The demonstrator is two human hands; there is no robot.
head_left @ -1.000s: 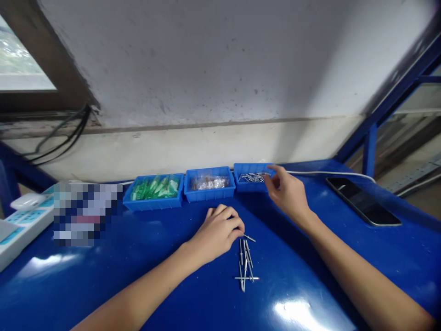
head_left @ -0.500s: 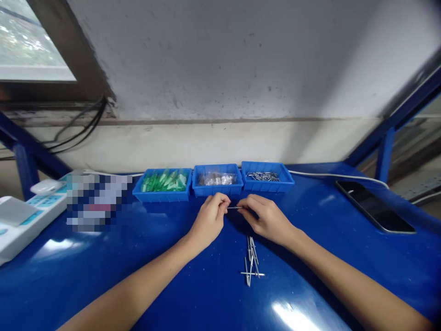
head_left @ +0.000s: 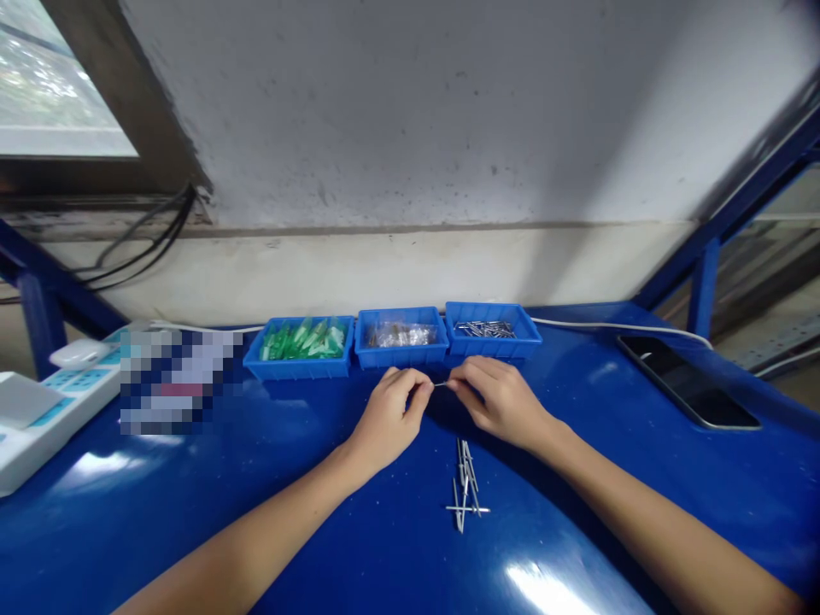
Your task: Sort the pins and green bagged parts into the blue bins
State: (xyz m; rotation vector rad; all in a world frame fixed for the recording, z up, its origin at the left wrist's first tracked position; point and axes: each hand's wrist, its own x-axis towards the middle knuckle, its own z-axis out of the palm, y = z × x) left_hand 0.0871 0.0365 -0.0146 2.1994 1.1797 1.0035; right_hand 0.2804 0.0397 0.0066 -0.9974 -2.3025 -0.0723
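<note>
A thin silver blind rivet [head_left: 440, 384] lies level between my two hands, just in front of the bins. My left hand [head_left: 390, 420] pinches its left end between thumb and fingers. At the other end my right hand [head_left: 496, 401] is closed on it too, with the fingertips partly hidden. Below the hands, a small loose pile of similar rivets [head_left: 468, 509] rests on the blue table, some crossing each other. More silver rivets [head_left: 490, 330] fill the right blue bin [head_left: 496, 346], behind my right hand.
The left blue bin [head_left: 298, 369] holds green plastic pieces, the middle bin [head_left: 402, 354] clear plastic bags. A black phone [head_left: 688, 383] lies at the right. A white power strip [head_left: 64, 406] and a pixelated patch are at the left. A wall stands behind the bins.
Both hands have shifted slightly right relative to the bins, still holding the rivet. Less of the rivet shows between the fingers. The whole view has moved a little; the pile is unchanged.
</note>
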